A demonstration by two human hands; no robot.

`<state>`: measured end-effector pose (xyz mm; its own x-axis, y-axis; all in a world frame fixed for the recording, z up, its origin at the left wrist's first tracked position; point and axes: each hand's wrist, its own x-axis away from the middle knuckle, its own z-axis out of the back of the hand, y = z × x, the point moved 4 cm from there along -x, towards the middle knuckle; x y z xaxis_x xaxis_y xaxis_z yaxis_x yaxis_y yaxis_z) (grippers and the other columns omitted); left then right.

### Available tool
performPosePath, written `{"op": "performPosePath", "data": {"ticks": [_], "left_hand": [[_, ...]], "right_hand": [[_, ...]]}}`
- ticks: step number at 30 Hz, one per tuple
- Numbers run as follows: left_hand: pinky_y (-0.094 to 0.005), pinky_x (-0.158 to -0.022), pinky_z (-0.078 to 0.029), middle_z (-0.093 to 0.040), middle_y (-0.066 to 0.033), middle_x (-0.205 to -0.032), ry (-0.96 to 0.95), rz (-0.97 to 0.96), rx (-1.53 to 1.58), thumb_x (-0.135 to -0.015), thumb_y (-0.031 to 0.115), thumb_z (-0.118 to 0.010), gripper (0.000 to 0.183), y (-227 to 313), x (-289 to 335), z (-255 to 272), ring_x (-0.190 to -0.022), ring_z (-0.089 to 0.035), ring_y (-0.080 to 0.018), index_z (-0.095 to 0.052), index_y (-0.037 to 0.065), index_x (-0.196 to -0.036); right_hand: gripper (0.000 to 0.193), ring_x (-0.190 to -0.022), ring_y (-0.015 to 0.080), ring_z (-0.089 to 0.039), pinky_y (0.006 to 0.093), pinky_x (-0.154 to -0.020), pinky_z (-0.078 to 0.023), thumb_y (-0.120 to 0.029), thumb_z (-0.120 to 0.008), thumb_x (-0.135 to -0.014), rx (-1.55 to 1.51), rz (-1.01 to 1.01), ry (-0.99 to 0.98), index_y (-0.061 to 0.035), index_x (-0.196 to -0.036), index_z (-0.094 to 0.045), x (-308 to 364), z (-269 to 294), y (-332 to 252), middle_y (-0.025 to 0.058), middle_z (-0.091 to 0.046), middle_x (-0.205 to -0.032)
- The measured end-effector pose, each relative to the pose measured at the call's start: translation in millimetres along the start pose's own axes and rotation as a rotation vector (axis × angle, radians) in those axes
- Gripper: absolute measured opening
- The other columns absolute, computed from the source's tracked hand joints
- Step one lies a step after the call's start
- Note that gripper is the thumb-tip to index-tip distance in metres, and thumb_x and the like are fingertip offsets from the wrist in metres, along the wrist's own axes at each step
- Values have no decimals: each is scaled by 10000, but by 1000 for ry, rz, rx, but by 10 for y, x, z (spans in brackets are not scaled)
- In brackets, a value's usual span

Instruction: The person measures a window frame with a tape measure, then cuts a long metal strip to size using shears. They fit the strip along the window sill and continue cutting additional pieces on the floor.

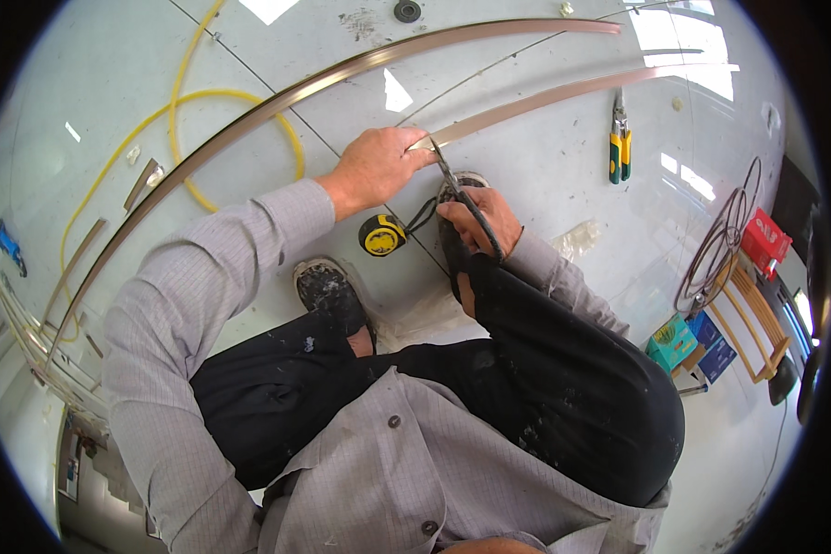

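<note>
I crouch over a glossy white tiled floor. My left hand [376,166] presses down on the near end of a long thin metal strip [563,95] that runs off to the upper right. My right hand [483,219] grips a dark-handled cutting tool [454,182] whose tip meets the strip's end right beside my left fingers. A yellow and black tape measure [381,234] lies on the floor just below my left hand, between my two shoes.
A second, longer metal strip [277,102] arcs across the floor behind. A yellow cable [186,97] loops at upper left. Green-handled pliers [620,148] lie at the right. Coiled wire [720,240], a red box [764,238], small cartons [688,342] and a wooden frame [757,314] sit far right.
</note>
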<state>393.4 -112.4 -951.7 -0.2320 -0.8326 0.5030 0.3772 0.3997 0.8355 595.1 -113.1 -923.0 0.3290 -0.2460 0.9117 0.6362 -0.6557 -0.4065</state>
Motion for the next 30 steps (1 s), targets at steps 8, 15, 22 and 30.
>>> {"op": "performPosePath", "data": {"ticks": [8, 15, 22, 30], "left_hand": [[-497, -760, -506, -686, -229, -836, -2, 39, 17, -969, 352, -600, 333, 18, 7, 5, -826, -654, -434, -704, 53, -1072], [-496, -740, -506, -684, -229, -830, 2, 6, 2, -974, 357, -599, 335, -10, 9, 7, -808, -651, -436, -704, 54, -1071], [-498, -734, -502, -681, -222, -816, -5, 13, 4, -968, 354, -602, 328, -11, 12, 12, -800, -652, -432, -704, 59, -1067], [-493, -732, -500, -683, -225, -824, -11, 21, -1, -969, 354, -600, 348, -13, 4, 32, -810, -651, -435, -698, 45, -1096]], "right_hand": [[317, -533, 84, -484, 278, -476, -354, -320, -690, -889, -11, -15, 9, -12, -830, -648, -1, 3, 6, -19, -511, -617], [366, -654, 116, -506, 318, -576, -409, -315, -687, -859, 88, 79, 26, 46, -807, -657, -19, 13, -27, 17, -536, -661], [368, -676, 121, -503, 329, -611, -424, -307, -687, -841, 95, 98, 35, 56, -796, -650, -42, 12, -7, 32, -528, -666], [368, -676, 123, -506, 332, -606, -419, -316, -689, -829, 98, 106, 72, 48, -783, -654, -69, 3, 30, 29, -527, -659]]}}
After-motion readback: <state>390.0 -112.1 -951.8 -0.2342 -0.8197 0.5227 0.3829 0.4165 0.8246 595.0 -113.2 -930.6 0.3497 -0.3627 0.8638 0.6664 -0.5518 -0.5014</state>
